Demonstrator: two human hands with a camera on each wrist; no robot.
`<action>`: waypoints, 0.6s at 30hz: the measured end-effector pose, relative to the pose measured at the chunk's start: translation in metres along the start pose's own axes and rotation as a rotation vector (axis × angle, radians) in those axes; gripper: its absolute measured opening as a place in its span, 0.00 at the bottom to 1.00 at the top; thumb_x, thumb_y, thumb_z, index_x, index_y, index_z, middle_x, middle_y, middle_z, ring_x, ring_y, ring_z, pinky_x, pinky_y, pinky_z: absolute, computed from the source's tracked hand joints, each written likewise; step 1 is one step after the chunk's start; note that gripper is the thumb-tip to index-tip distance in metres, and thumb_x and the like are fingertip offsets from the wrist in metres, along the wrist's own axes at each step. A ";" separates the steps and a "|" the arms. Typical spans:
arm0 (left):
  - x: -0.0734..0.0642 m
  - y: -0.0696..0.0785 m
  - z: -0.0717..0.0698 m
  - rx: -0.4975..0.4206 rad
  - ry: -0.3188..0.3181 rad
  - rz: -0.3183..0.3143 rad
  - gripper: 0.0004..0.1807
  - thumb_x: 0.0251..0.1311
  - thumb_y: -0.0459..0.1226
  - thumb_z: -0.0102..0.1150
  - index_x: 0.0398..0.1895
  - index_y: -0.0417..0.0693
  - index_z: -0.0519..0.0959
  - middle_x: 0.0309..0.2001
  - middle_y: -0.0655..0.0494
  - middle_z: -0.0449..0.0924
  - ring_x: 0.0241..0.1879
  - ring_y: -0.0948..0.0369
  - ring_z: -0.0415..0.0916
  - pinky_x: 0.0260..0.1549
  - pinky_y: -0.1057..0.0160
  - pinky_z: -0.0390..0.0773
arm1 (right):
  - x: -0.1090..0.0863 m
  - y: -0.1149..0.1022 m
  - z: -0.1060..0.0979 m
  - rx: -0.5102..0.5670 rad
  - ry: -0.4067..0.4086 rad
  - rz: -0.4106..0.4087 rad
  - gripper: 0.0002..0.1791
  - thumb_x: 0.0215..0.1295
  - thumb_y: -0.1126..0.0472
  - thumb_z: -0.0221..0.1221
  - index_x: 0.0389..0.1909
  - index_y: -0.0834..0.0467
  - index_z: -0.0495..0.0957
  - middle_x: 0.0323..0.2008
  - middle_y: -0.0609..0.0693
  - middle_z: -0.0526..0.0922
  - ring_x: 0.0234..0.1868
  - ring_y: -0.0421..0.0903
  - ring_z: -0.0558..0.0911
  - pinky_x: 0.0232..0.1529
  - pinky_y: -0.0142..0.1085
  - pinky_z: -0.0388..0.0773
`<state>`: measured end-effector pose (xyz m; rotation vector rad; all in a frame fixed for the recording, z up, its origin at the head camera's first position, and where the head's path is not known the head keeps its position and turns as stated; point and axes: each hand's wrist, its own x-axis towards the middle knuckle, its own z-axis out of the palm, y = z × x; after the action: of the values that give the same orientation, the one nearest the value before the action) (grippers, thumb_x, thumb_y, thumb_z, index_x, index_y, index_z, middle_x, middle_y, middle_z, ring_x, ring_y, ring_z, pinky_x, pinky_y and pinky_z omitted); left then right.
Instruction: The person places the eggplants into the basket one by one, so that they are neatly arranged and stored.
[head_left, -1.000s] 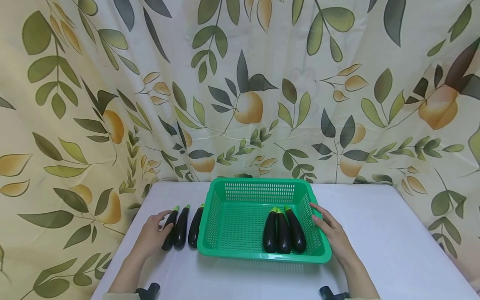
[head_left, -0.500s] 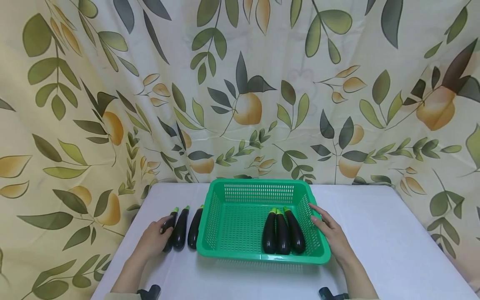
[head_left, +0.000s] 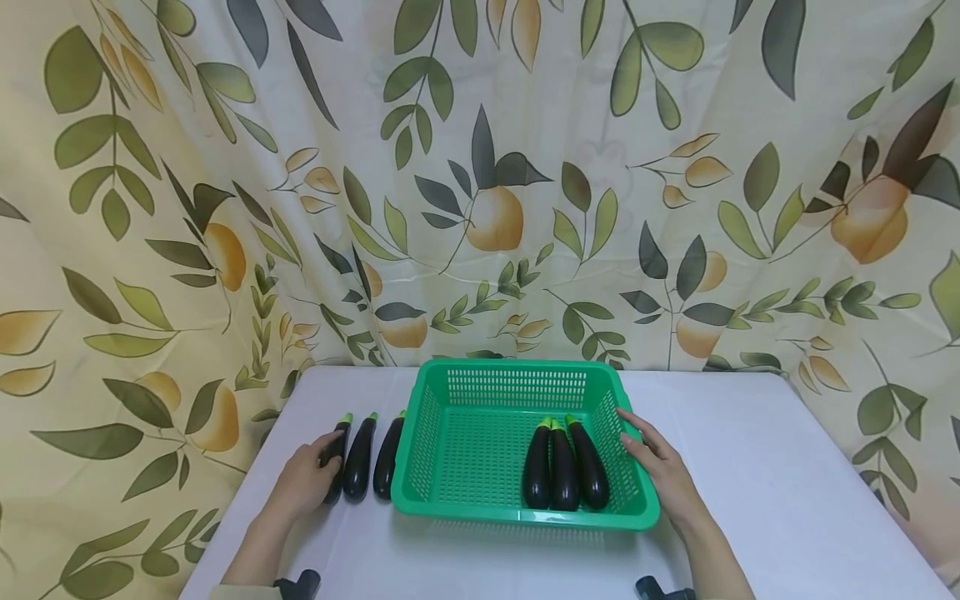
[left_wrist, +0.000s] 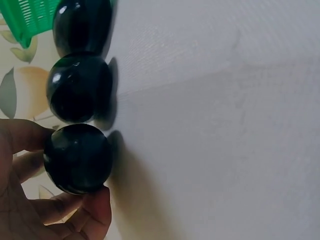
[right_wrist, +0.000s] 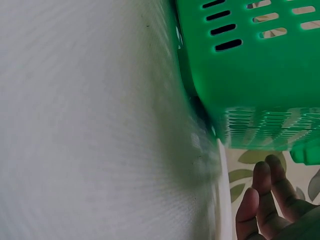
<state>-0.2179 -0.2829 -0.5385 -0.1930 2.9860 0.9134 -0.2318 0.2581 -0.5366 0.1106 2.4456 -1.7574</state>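
In the head view my left hand (head_left: 303,477) grips the leftmost of three dark eggplants lying side by side on the table. That eggplant (left_wrist: 78,159) shows end-on in the left wrist view, with fingers on both sides of it. Beside it lie the middle eggplant (head_left: 360,460) and a third eggplant (head_left: 387,458), close against the green basket (head_left: 480,514). My right hand (head_left: 667,471) rests at the basket's right rim, index finger and thumb over the edge. The other fingers (right_wrist: 267,200) extend fairly straight outside the basket wall.
Three more eggplants (head_left: 564,471) lie together in the right part of the basket. A white cloth covers the table (head_left: 750,467). Behind and to the left hangs a patterned curtain (head_left: 540,125) with leaves and fruit.
The left hand's fingers have closed round the leftmost eggplant, which has shifted slightly left. The right hand stays at the basket's rim, and the basket holds its place.
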 end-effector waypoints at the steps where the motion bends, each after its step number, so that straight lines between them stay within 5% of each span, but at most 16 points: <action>1: 0.000 0.000 -0.001 0.004 0.001 0.004 0.26 0.73 0.38 0.53 0.73 0.46 0.73 0.56 0.30 0.78 0.53 0.42 0.78 0.52 0.37 0.78 | 0.000 0.000 0.000 -0.001 0.000 0.001 0.34 0.79 0.37 0.47 0.82 0.38 0.56 0.84 0.58 0.49 0.77 0.70 0.62 0.64 0.60 0.77; 6: -0.003 0.006 -0.011 -0.001 0.008 0.021 0.23 0.74 0.37 0.53 0.71 0.50 0.76 0.60 0.29 0.76 0.51 0.45 0.76 0.52 0.41 0.77 | 0.000 0.001 0.000 -0.008 -0.002 0.004 0.34 0.79 0.36 0.47 0.82 0.38 0.55 0.84 0.58 0.49 0.77 0.70 0.61 0.64 0.59 0.77; 12: -0.005 0.021 -0.019 -0.040 0.036 0.049 0.21 0.76 0.39 0.52 0.68 0.53 0.77 0.52 0.36 0.77 0.37 0.53 0.72 0.33 0.59 0.72 | -0.002 0.002 -0.003 -0.016 0.004 -0.010 0.34 0.80 0.37 0.47 0.82 0.39 0.55 0.84 0.58 0.49 0.79 0.70 0.58 0.66 0.59 0.74; 18: -0.010 0.034 -0.028 -0.101 0.046 0.072 0.21 0.76 0.41 0.52 0.69 0.57 0.77 0.53 0.39 0.76 0.36 0.54 0.72 0.30 0.61 0.73 | -0.001 0.000 -0.001 -0.018 0.000 -0.014 0.35 0.79 0.35 0.47 0.82 0.38 0.56 0.84 0.58 0.49 0.78 0.70 0.60 0.66 0.61 0.74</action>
<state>-0.2118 -0.2691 -0.4957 -0.1101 3.0087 1.0835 -0.2308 0.2592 -0.5360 0.0926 2.4678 -1.7404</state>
